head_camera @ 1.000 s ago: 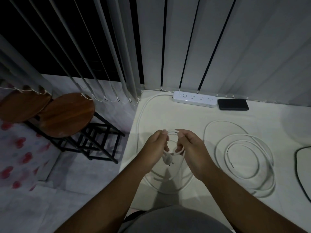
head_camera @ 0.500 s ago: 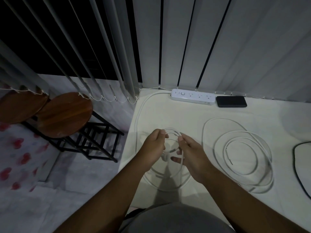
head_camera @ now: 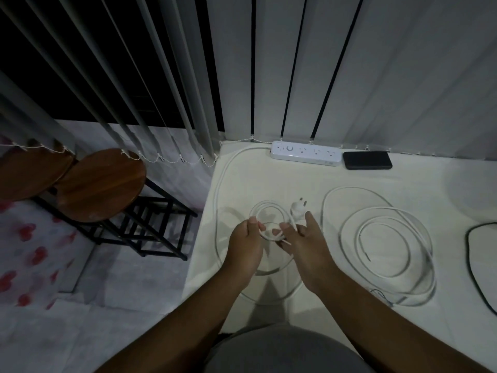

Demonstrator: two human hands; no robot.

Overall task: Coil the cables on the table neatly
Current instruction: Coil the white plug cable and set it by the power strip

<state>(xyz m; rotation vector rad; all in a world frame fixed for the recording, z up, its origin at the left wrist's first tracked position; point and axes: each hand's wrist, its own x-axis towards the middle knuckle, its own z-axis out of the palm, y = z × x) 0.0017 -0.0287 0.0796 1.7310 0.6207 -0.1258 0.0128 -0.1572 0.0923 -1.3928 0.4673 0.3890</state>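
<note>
A white power-strip cable (head_camera: pixel 221 184) runs from the strip (head_camera: pixel 305 154) down the table's left side and curls into small loops in front of me. My left hand (head_camera: pixel 246 247) pinches the small loop's left side. My right hand (head_camera: pixel 306 246) holds the same cable on the right, fingers partly spread. The white plug (head_camera: pixel 298 208) points away, just beyond my right fingers. A second white cable (head_camera: pixel 387 249) lies in loose rings on the table to the right.
A black phone-like slab (head_camera: pixel 367 160) lies beside the strip at the back. A black cable (head_camera: pixel 473 254) curves at the right edge. Two round wooden stools (head_camera: pixel 99 184) stand left of the white table (head_camera: pixel 269 179). Vertical blinds (head_camera: pixel 349 63) hang behind.
The plug, earlier hanging between my hands, now lies flipped out beyond my right fingers. Both hands have lowered toward the table and the small loop has tightened.
</note>
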